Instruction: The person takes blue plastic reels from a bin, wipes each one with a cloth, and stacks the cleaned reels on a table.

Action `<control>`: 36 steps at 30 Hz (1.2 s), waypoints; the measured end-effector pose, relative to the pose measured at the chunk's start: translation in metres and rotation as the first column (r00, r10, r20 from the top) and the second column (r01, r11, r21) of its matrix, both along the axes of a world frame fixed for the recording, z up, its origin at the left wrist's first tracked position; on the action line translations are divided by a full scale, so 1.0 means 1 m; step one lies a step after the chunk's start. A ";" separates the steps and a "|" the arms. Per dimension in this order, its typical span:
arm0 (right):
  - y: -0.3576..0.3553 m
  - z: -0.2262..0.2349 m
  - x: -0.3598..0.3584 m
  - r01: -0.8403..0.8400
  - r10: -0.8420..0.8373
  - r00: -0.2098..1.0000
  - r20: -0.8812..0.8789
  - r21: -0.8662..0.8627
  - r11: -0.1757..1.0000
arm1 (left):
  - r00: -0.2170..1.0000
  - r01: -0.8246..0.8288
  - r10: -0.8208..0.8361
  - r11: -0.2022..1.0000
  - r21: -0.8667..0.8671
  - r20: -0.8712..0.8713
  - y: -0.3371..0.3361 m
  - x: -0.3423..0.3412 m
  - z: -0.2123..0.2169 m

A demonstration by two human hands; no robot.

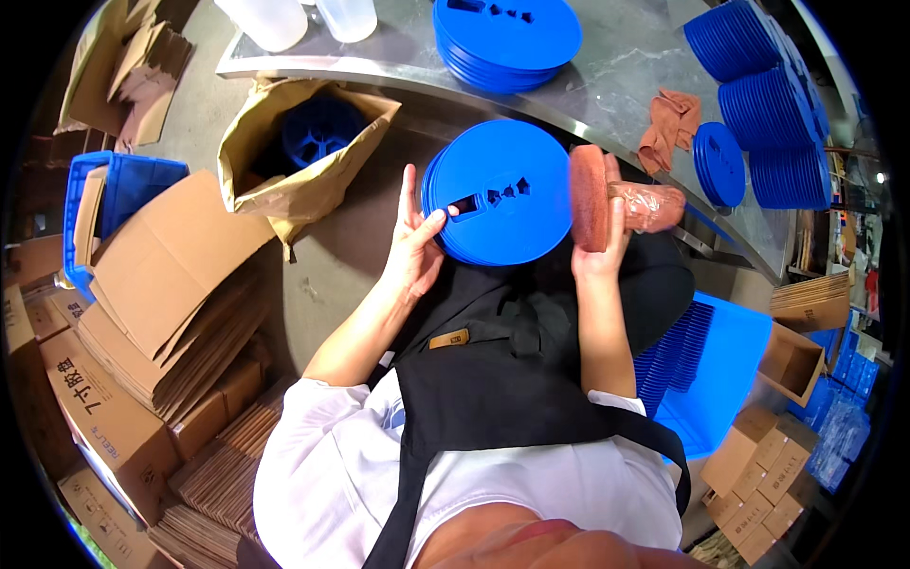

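The steel table is topped by blue stacks. Near its edge, the bag is left open-mouthed. Between the hands, blue discs are gripped at their left rim by the left hand, its thumb laid over the face. The padded tool is clasped by the right hand's fingers.

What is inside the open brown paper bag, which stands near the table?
Inside the bag, a blue plastic piece with spokes is visible. Whatever lies beneath it is covered or in shadow.
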State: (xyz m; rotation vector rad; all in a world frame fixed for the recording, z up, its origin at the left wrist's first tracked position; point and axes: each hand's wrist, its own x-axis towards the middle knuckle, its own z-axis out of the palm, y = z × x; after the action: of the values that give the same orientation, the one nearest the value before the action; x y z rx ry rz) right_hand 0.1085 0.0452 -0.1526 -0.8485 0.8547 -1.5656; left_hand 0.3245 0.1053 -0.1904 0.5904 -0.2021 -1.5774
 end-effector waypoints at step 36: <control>-0.004 -0.004 -0.007 -0.420 -0.316 0.284 -0.905 -0.414 0.808 | 0.985 0.144 -0.149 0.988 0.058 0.091 0.007 0.000 -0.012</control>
State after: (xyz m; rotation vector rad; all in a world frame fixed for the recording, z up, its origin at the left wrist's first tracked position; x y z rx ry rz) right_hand 0.1015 0.0410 -0.1568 -2.4847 1.1197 -1.0824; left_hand 0.3244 0.1126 -0.2020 0.7048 -0.2823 -1.7025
